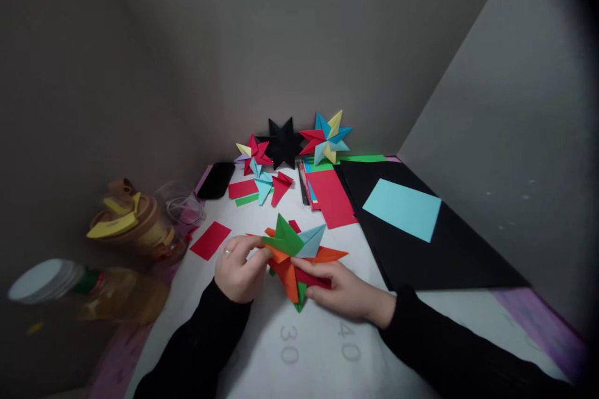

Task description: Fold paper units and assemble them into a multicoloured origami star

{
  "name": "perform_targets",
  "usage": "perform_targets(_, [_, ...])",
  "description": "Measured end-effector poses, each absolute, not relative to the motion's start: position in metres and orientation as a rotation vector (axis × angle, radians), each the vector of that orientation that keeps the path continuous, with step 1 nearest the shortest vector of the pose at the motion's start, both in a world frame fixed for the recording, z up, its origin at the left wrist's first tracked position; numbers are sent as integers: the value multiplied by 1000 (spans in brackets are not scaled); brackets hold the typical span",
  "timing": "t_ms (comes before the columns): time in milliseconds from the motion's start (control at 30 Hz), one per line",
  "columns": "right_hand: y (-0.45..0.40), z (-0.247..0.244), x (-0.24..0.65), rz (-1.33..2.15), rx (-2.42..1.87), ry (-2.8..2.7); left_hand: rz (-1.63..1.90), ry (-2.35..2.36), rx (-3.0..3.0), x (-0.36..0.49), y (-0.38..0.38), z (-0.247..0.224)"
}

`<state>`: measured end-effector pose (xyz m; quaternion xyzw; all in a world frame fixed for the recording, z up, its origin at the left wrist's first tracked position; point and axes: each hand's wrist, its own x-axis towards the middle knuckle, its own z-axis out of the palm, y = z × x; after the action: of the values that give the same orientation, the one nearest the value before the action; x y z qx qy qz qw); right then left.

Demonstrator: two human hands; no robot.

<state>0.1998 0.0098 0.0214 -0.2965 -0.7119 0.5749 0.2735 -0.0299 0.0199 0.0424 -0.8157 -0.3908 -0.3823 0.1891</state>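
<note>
A folded paper star (pixel 286 262) in green, orange, light blue and red is held between both hands just above the white tabletop. My left hand (pixel 239 267), with a ring on one finger, pinches its upper left part near the orange and green points. My right hand (pixel 339 288) grips the lower right side, thumb and fingers on the red point. The fingertips cover parts of the star's folds. A red paper piece (pixel 211 240) lies left of the star, and folded light blue (pixel 263 187) and red (pixel 281 187) pieces lie behind it.
Finished stars, one black (pixel 283 143) and one multicoloured (pixel 327 138), lean against the back wall. A phone (pixel 216 180) is at the back left. Red sheets (pixel 331 197) and a black sheet (pixel 421 255) bearing light blue paper (pixel 402 207) lie right. A jar (pixel 121 293) and pot (pixel 135 227) stand left.
</note>
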Motion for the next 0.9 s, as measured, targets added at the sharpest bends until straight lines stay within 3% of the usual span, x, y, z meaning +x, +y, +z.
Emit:
perform_targets(233, [11, 14, 201, 1510, -809, -1904, -1154, -990, -2600, -34, 22, 45])
perform_targets(500, [12, 19, 201, 1501, -776, -1897, -1193, -1079, -2541, -34, 24, 37])
perform_targets(900, [9, 23, 198, 1521, -776, -1943, -749, -1045, -2484, -32, 27, 41])
